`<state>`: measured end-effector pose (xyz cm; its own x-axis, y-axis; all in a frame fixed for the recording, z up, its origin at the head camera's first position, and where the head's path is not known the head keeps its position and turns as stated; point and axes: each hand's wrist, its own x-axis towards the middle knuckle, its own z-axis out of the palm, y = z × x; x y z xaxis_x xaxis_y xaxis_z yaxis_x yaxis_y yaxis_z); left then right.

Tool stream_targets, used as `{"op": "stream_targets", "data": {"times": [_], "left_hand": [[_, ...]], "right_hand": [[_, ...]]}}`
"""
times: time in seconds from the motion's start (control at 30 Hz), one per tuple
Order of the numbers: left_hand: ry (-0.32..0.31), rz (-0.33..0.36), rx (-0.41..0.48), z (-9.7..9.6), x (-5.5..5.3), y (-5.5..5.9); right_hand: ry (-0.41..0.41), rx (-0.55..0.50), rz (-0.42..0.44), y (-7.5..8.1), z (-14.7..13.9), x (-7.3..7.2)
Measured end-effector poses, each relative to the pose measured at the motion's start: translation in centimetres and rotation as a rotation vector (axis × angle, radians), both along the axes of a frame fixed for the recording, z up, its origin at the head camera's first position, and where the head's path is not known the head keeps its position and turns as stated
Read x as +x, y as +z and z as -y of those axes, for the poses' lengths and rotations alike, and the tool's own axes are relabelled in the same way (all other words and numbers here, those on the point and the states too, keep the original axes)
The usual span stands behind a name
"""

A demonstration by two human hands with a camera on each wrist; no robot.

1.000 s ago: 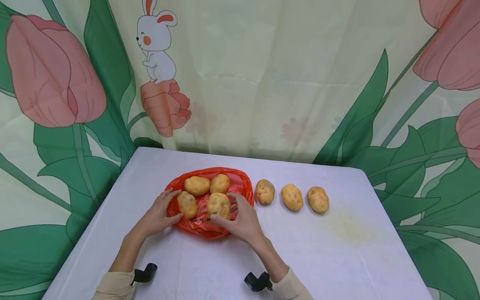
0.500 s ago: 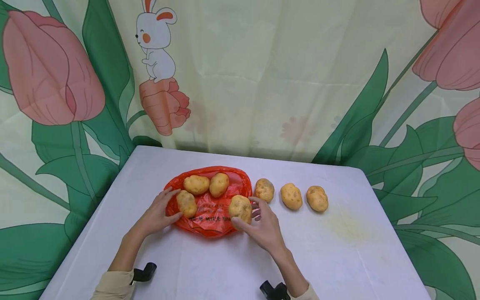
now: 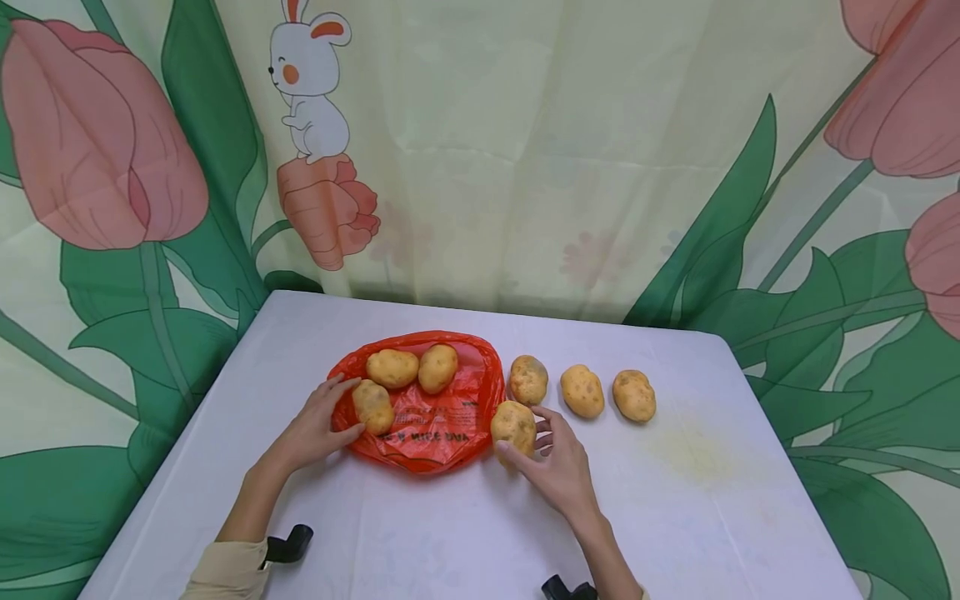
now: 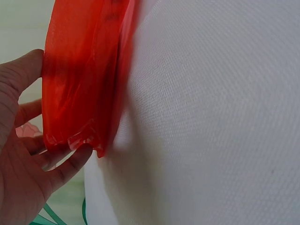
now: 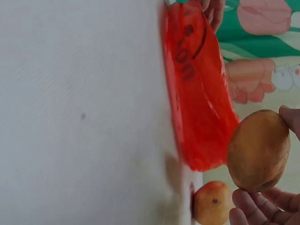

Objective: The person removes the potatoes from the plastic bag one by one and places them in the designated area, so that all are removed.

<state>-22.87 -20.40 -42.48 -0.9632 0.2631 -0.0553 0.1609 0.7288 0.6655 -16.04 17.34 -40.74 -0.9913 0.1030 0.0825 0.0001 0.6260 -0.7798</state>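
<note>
My right hand grips a potato between thumb and fingers, raised just past the right rim of a red plastic bag. The right wrist view shows this potato held clear of the table. My left hand holds the bag's left side, thumb and fingers spread along its rim. In the left wrist view its fingers touch the red plastic. Inside the wide-mouthed bag lie a potato by the left hand and two more at the back, an oblong potato and a rounder potato.
Right of the bag, a potato, a second potato and a third potato lie in a row on the white-covered table. A printed curtain hangs behind the table's back edge.
My right hand has lifted the potato from the bag's right side and carried it rightward past the rim. The left hand stays at the bag's left side.
</note>
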Motion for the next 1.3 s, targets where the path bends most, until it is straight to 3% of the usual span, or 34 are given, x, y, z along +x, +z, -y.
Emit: {"op": "stream_targets", "data": {"times": [0.3,0.67,1.13,1.3], "left_hand": [[-0.005,-0.011,0.003,0.1,0.0,-0.1],[-0.008,-0.011,0.007,0.0,0.0,-0.1],[-0.009,-0.016,0.002,0.1,0.1,0.0],[-0.01,-0.016,-0.002,0.0,0.2,0.1]], "right_hand": [[-0.063,0.094,0.062,-1.0,-1.2,-0.2],[-0.079,0.185,0.158,-1.6,-1.5,-0.4],[-0.09,0.196,0.171,-1.8,-1.5,-0.9],[-0.092,0.212,0.137,-1.7,-1.2,-0.8]]}}
